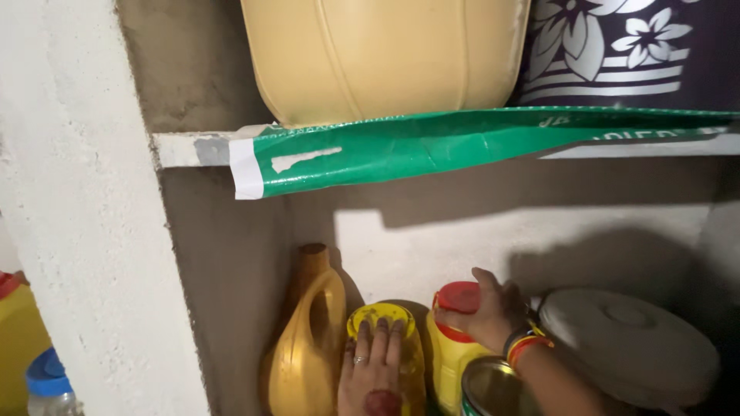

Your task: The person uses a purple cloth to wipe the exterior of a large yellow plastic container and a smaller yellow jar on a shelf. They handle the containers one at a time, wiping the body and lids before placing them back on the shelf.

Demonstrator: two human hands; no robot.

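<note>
Three yellow plastic containers in a row at the left end of the lower shelf (432, 254) — one tall handled yellow jug (308, 339), one yellow-lidded jar (385, 339), one yellow bottle with red screw cap (456, 323). Left hand (374, 370) flat on the jar, fingers (380, 337) together, straight. Right hand (486, 312) curled over the red cap, fingers gripping it — wrist bent, bangles showing. One round grey lid (628, 347) just right.

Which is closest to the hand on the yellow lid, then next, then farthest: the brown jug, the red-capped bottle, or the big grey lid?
From the left hand:
1. Brown jug, just to its left.
2. Red-capped bottle, to its right, under the right hand.
3. Big grey lid, far right.
</note>
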